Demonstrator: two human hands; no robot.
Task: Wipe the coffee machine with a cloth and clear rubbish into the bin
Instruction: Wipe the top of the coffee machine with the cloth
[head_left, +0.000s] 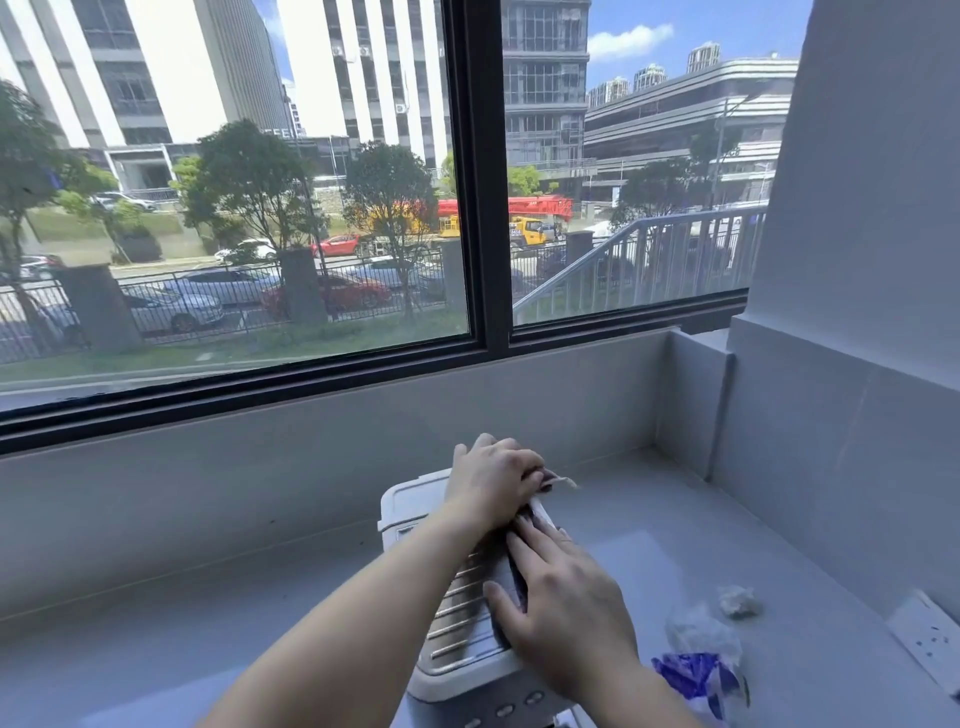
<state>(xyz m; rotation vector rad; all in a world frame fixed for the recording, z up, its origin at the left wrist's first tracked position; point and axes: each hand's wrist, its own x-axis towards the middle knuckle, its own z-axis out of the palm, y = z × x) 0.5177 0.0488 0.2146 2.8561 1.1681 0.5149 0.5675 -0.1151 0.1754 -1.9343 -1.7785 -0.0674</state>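
Observation:
A white coffee machine (415, 509) with a ribbed metal top stands on the grey counter (208, 623) at the lower middle. My left hand (493, 480) presses down on a cloth (540, 514) at the machine's back right edge. Only a pale strip of that cloth shows between my two hands. My right hand (566, 608) lies flat on the machine's top, nearer to me, with fingers over the cloth's dark part. To the right of the machine lie a crumpled white paper ball (740, 601) and a clear and blue plastic wrapper (698, 660).
A large window with a black frame (480, 208) runs along the back above a low grey wall. A grey wall (857, 312) closes the right side, with a white socket plate (930, 636) on it near the counter. No bin is in sight.

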